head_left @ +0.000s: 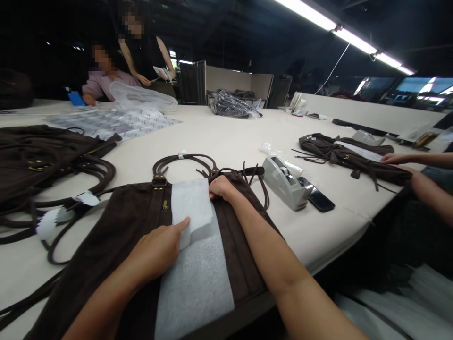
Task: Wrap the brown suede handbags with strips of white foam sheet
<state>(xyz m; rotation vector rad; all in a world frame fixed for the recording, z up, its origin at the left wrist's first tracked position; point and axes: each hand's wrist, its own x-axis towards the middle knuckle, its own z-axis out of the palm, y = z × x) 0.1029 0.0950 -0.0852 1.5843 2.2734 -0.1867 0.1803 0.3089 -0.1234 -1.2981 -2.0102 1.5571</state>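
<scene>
A dark brown fabric bag (pixel 136 208) lies flat before me, its looped handles at the far end. Down its middle runs a white tissue-like sheet (pixel 198 283), with its upper part folded over. My left hand (pixel 159 248) is closed at the fold's left edge, index finger on top of the sheet; its other fingers are mostly hidden. At the sheet's upper right corner, my right hand (pixel 220 188) is closed in a pinch near the bag's top edge. Brass-coloured fittings (pixel 165 205) show on the bag's strap and front.
A grey tape dispenser (pixel 286 184) and a phone (pixel 321 200) sit right of the bag. More brown bags (pixel 46 160) with straps lie left. At right, a co-worker's hands (pixel 392 158) touch another bag (pixel 354 158). Two people stand behind plastic wrapping (pixel 141 97) across the table.
</scene>
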